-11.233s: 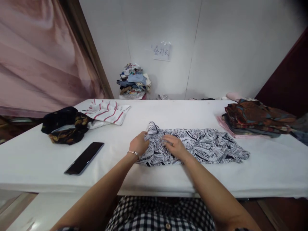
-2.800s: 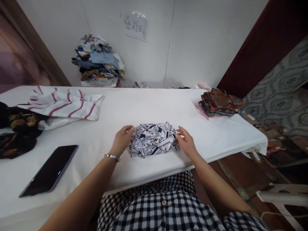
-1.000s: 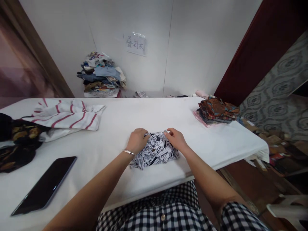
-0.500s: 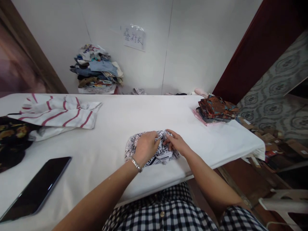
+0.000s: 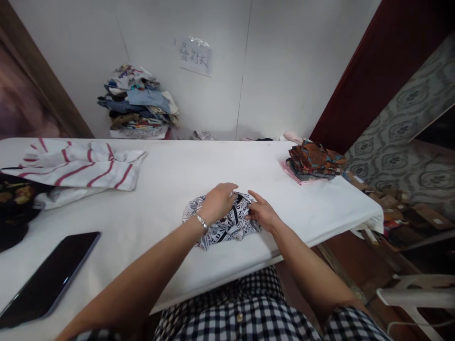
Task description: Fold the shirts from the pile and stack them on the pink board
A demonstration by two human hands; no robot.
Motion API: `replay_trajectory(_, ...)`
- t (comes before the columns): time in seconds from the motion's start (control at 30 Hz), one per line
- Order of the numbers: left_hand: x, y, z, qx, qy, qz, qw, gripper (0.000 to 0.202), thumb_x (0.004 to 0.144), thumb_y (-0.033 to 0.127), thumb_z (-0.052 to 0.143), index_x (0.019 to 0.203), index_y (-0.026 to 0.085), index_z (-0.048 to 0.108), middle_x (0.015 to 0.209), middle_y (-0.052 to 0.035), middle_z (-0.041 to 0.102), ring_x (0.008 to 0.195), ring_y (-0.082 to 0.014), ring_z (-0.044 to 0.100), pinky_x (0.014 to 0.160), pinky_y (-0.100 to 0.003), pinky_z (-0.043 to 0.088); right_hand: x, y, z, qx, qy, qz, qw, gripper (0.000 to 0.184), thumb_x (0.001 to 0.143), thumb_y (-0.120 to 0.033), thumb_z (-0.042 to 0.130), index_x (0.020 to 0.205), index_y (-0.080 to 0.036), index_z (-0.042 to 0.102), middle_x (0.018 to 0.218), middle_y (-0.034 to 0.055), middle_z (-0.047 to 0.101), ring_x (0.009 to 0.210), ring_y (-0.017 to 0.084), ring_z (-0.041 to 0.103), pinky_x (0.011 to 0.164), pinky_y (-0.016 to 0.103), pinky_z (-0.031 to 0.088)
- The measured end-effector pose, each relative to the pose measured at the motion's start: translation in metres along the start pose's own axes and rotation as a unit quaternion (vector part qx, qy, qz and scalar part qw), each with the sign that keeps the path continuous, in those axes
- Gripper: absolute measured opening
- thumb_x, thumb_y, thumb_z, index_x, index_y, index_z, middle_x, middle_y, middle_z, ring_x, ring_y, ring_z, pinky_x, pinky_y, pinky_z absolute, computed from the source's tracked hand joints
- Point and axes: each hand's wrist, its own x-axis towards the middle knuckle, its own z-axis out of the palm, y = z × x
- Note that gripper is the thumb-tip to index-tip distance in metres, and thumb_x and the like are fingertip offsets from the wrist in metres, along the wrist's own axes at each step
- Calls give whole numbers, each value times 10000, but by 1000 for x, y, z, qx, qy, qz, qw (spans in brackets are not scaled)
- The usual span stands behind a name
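Note:
A crumpled white garment with black newspaper print (image 5: 227, 226) lies bunched near the front edge of the table. My left hand (image 5: 218, 202), with a silver bracelet at its wrist, is over the garment's upper left side. Its fingers reach out to the right, loosely apart, and partly hide the cloth. My right hand (image 5: 262, 211) is at the garment's right edge, index finger stretched out and the other fingers touching or just above the print. A gap showing the cloth separates the two hands.
White-covered table (image 5: 170, 180). A red-striped white garment (image 5: 81, 166) and dark floral cloth (image 5: 17, 203) lie left, above a black phone (image 5: 50, 279). Folded clothes (image 5: 316, 161) are stacked right. A clothes heap (image 5: 140, 104) rises behind the table. A white plastic chair (image 5: 419, 298) stands lower right.
My hands have moved slightly apart and their fingers have loosened from the cloth. The garment looks flatter in the middle, with more print showing and a corner spread toward the front.

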Motion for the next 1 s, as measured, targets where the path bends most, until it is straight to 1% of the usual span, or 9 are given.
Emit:
replay_trajectory(0.1,26,-16,7,-34,-64,16,997,405,748,188,526,1146,212,593,1285,-78,585,1250,-260,453,1070,-436,332,4,2,1,-18,7,-10,1000,714,657,-199,610,1349,-221,434,602,-70,536,510,112,493,460,230,429)
replay_trajectory(0.23,50,-25,20,-73,-111,11,991,214,717,219,551,890,220,677,1140,-84,662,1171,-268,516,1032,-398,362,11,6,-1,-39,22,-19,999,637,695,-275,625,1312,-226,476,600,-63,553,480,100,462,421,210,335)
replay_trajectory(0.3,59,-26,17,-99,-127,2,987,177,737,251,529,825,217,678,1062,-77,684,1081,-254,563,970,-376,401,12,6,-2,-37,27,-19,999,558,694,-325,649,1231,-225,534,646,-43,598,516,110,497,447,216,348)
replay_trajectory(0.4,67,-26,2,-134,-160,-15,978,162,739,331,553,740,211,662,855,-52,694,843,-211,605,797,-332,456,11,3,-1,-22,34,-27,999,384,652,-385,707,977,-203,613,676,-26,635,568,122,537,509,230,394)
replay_trajectory(0.5,69,-28,-11,-196,-206,-44,958,248,733,430,592,641,200,604,634,-18,615,622,-155,529,622,-291,426,8,1,2,1,22,-44,999,325,614,-423,755,776,-188,601,623,-39,613,560,111,530,548,228,411)
replay_trajectory(0.57,69,-29,-13,-280,-219,-84,931,289,725,472,615,644,197,581,588,3,570,572,-131,480,584,-279,399,8,0,3,30,2,-50,998,330,612,-415,773,795,-188,618,661,-33,635,598,117,560,601,237,443)
replay_trajectory(0.7,73,-34,-4,-403,-183,-175,879,280,662,443,694,683,191,574,615,15,571,606,-131,495,622,-282,422,11,-2,0,75,-39,-39,996,385,667,-387,744,996,-212,646,923,25,708,852,186,642,783,312,496)
replay_trajectory(0.83,79,-42,2,-431,-176,-209,860,277,662,415,685,791,193,580,716,-7,626,709,-165,576,708,-330,483,10,-3,-5,101,-16,-7,995,357,709,-354,697,1034,-218,644,1056,40,697,955,209,640,820,338,509)
replay_trajectory(1.0,79,-56,3,-433,-176,-222,856,304,667,424,682,835,184,602,846,-49,680,844,-192,626,807,-358,509,6,-1,-9,92,-11,19,996,495,677,-293,721,1149,-228,587,1003,35,705,846,190,655,753,321,510)
